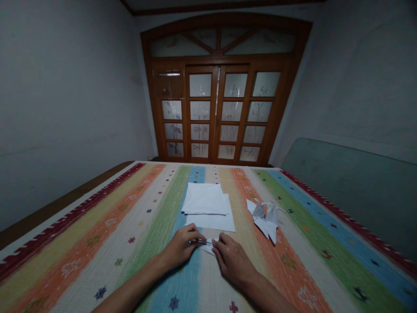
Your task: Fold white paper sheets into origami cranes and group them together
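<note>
rainbow-striped cloth (107,243) with small stars, under white paper (206,200).

Grey walls (65,87); arched wooden double doors (217,108), frosted panes, ahead; greenish panel (345,187) right; dim light.

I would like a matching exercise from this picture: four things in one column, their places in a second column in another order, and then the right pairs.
Things
1. small folded white paper
2. stack of white paper sheets
3. white origami cranes
4. wooden door with frosted glass panes

Places
A. on the bedspread, to the right of the sheets
B. beyond the far edge of the bedspread
C. between the left hand and the right hand
D. on the striped bedspread, ahead of the hands

Right pairs: 1-C, 2-D, 3-A, 4-B
</note>
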`<action>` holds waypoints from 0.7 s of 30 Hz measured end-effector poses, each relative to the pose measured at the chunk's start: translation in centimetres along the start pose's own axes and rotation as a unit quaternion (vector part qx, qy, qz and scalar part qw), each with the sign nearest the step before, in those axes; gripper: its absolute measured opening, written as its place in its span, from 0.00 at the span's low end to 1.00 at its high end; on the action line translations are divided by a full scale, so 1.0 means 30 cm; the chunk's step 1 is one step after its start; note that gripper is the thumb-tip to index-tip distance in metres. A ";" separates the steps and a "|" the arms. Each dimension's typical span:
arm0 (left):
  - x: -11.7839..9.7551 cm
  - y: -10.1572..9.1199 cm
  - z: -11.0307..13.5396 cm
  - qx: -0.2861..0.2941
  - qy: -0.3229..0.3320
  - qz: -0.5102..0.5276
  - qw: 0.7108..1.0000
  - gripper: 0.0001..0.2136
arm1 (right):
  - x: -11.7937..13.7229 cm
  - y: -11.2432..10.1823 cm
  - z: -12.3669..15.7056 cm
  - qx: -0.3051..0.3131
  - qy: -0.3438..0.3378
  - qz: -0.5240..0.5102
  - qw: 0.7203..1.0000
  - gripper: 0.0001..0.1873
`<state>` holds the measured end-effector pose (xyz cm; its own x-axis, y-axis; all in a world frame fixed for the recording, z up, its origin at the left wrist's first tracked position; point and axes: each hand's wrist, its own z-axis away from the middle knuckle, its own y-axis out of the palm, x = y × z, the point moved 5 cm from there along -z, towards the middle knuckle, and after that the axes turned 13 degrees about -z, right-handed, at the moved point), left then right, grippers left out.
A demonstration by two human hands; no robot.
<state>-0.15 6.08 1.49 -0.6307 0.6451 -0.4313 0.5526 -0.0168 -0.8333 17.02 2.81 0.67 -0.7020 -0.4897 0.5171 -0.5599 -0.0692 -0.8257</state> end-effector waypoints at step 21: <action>-0.071 -0.003 0.020 0.016 0.074 -0.155 0.985 0.07 | -0.008 0.044 0.013 0.011 0.014 0.076 0.997 0.19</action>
<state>0.82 4.24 2.27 -0.6784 0.7277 -0.1013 0.3278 0.1764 -0.9281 16.64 2.49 -0.62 -0.7896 -0.4723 0.3918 -0.4372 -0.0150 -0.8992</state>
